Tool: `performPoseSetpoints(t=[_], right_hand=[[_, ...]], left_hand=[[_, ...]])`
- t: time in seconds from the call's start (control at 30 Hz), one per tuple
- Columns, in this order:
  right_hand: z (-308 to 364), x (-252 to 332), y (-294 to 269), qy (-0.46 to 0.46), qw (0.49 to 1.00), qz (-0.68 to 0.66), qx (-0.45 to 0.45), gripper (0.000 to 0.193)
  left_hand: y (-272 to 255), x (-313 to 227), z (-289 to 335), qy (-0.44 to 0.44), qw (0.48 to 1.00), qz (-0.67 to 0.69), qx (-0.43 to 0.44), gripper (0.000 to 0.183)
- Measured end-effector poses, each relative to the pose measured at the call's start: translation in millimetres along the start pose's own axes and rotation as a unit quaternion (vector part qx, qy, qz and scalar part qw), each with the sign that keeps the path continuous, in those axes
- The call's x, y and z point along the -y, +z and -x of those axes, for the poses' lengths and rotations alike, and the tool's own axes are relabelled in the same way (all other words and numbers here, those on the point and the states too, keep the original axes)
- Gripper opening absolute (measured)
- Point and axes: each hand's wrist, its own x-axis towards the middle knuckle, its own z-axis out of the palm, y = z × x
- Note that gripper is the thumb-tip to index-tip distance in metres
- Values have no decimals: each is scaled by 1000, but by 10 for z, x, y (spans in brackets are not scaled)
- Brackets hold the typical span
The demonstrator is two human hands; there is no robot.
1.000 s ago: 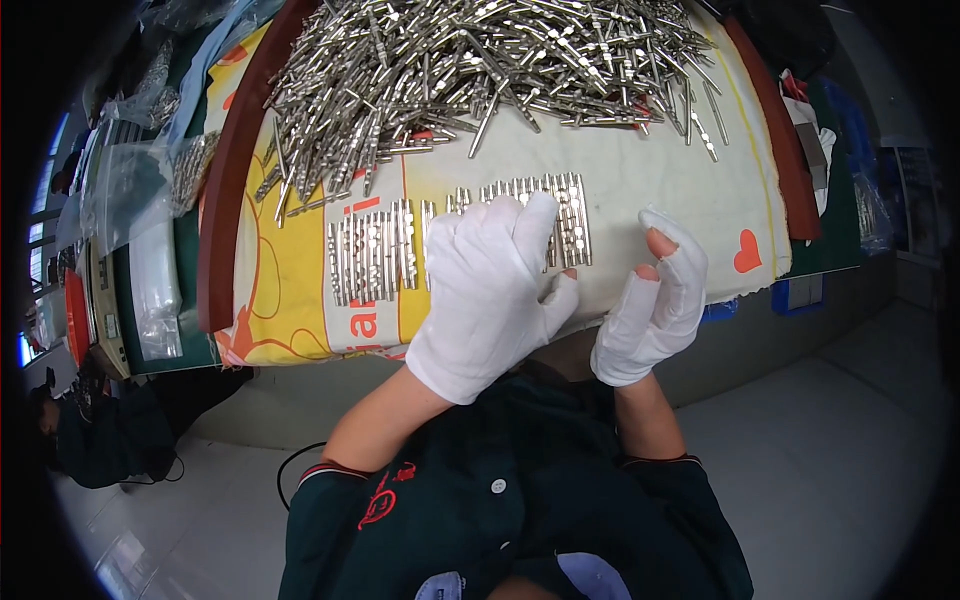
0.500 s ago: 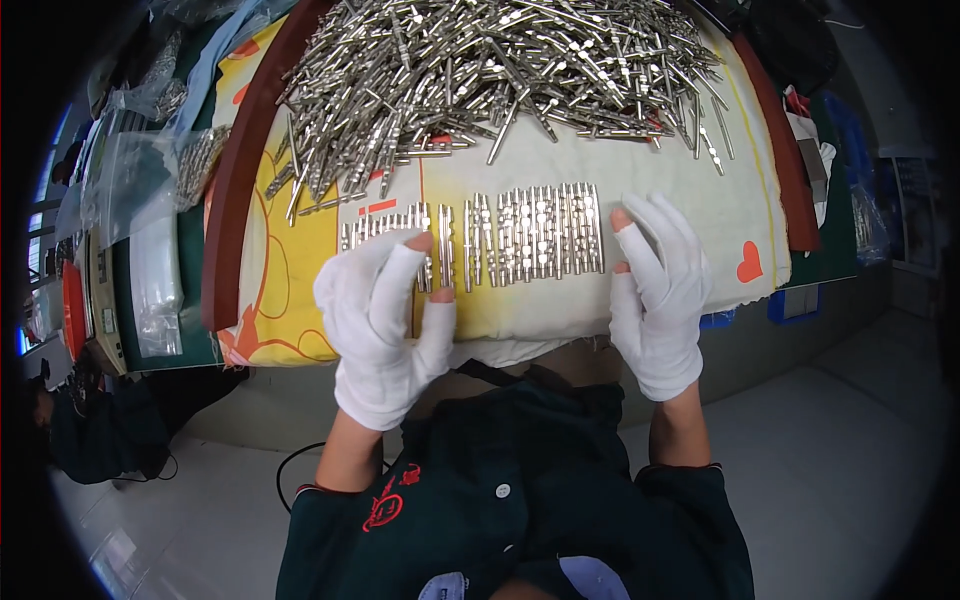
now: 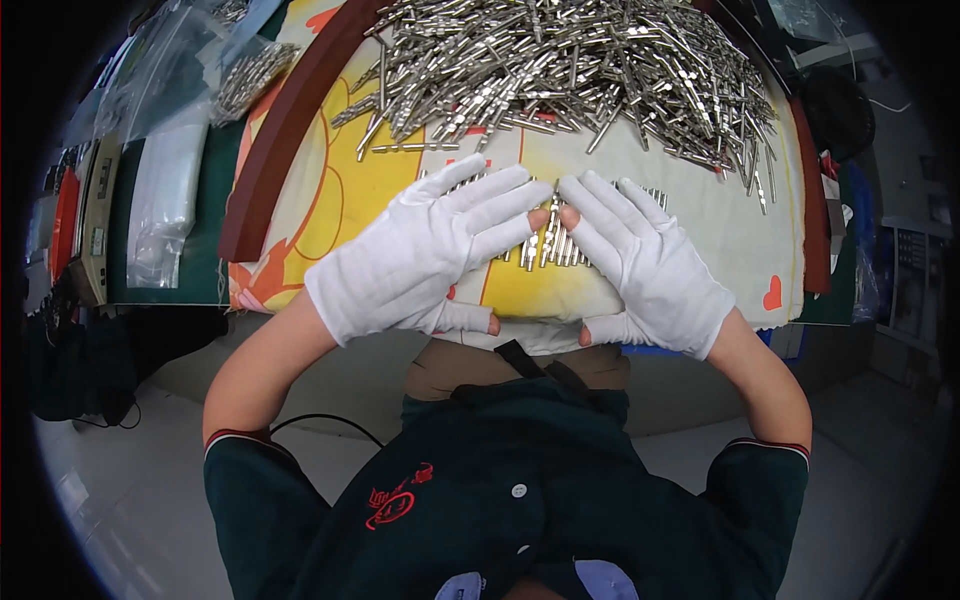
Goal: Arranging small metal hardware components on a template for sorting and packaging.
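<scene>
Both hands wear white gloves with bare thumb and index fingertips. My left hand [image 3: 430,245] lies flat and open over the left part of a row of slim silver metal rods [image 3: 545,240]. My right hand [image 3: 640,255] is spread flat over the row's right part, its index fingertip close to the left one. Between the two hands several rods show side by side, upright in the picture. The rest of the row is mostly hidden under the gloves. Both thumbs stretch toward the cloth's near edge, apart from each other.
A large heap of similar rods [image 3: 570,70] covers the far part of the patterned cloth [image 3: 400,190]. Dark red wooden rails stand at the left [image 3: 290,130] and right [image 3: 815,200]. Clear plastic bags [image 3: 165,190] lie on the green table at left, near a scale [image 3: 97,230].
Both hands have come inward and flattened over the row, their fingertips now nearly meeting. The fingers were curled at the row's ends before. The view has shifted a little.
</scene>
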Motion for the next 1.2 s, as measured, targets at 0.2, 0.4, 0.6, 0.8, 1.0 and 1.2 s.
performPoseSetpoints(t=[0.2,0.4,0.6,0.8,1.0,1.2], right_hand=[[-205,67,5,-23,1000,7,15,100],[-285,100,10,-30,999,16,22,101],[-294,85,55,-43,997,57,32,105],[-340,82,29,-53,997,36,54,106],[-404,80,48,-64,996,24,52,107],[-593,157,-11,-112,993,9,39,104]], left_hand=[[16,97,166,5,1000,-5,-25,102],[18,199,279,3,1000,4,-18,102],[-44,113,434,-47,994,-1,-103,87],[25,53,653,-173,953,-93,-231,47],[146,-14,691,-205,948,-69,-235,35],[203,-7,705,-188,943,-62,-267,35]])
